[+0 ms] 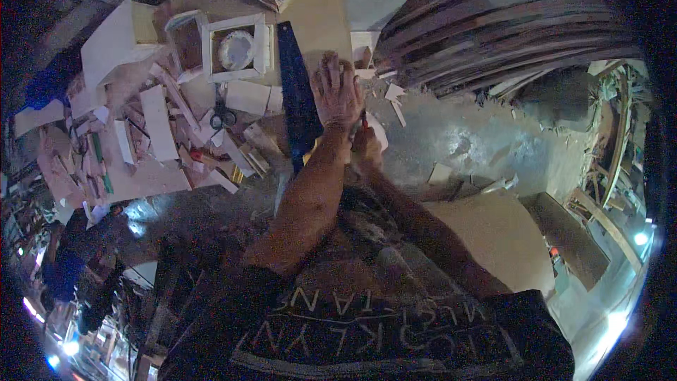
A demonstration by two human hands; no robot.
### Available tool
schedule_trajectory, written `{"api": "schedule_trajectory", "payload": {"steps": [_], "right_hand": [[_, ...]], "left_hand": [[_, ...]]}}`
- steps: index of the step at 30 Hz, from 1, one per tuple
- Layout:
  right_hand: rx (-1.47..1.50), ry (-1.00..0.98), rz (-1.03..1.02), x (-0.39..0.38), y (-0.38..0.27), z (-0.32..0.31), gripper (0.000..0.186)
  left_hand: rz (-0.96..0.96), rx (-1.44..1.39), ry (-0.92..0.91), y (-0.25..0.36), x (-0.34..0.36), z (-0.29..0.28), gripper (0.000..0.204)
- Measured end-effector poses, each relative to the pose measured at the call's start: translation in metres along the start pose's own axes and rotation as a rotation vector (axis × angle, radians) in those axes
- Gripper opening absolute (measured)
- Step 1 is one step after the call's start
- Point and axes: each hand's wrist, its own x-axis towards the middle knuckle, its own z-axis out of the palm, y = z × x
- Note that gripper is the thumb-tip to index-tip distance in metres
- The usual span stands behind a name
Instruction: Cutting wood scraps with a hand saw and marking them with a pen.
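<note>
My left hand [337, 92] lies flat, fingers stretched forward, on a pale board [321, 32] at the table's edge. Just behind it and to the right, my right hand [367, 149] is closed around a slim tool with a red part [364, 123]; its kind is hard to make out, and its working end is hidden by the left hand. Left of my left hand lies a dark blue handsaw blade [295, 92], narrow end pointing away. My left forearm passes close to its lower end.
A square white frame with a round opening [236, 49], black-handled scissors [223, 117] and many wood offcuts [159, 123] cover the table on the left. Stacked boards [493, 21] stand far right. Scraps and a hammer-like tool [499, 185] lie lower right, near a large panel [493, 233].
</note>
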Motion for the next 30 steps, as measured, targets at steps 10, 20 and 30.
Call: {"api": "schedule_trajectory", "payload": {"steps": [10,20,30], "right_hand": [[0.412,0.003,-0.012,0.018,-0.069,-0.072,0.029],[0.917,0.179,0.043,-0.05,-0.106,-0.063,0.032],[0.398,0.245,-0.092,-0.027,-0.087,-0.064,0.021]], "left_hand": [[0.042,0.061,0.031,-0.007,-0.005,0.016,0.042],[0.068,0.008,0.017,-0.003,-0.014,0.003,0.041],[0.148,0.05,0.008,-0.014,-0.008,0.017,0.044]]}}
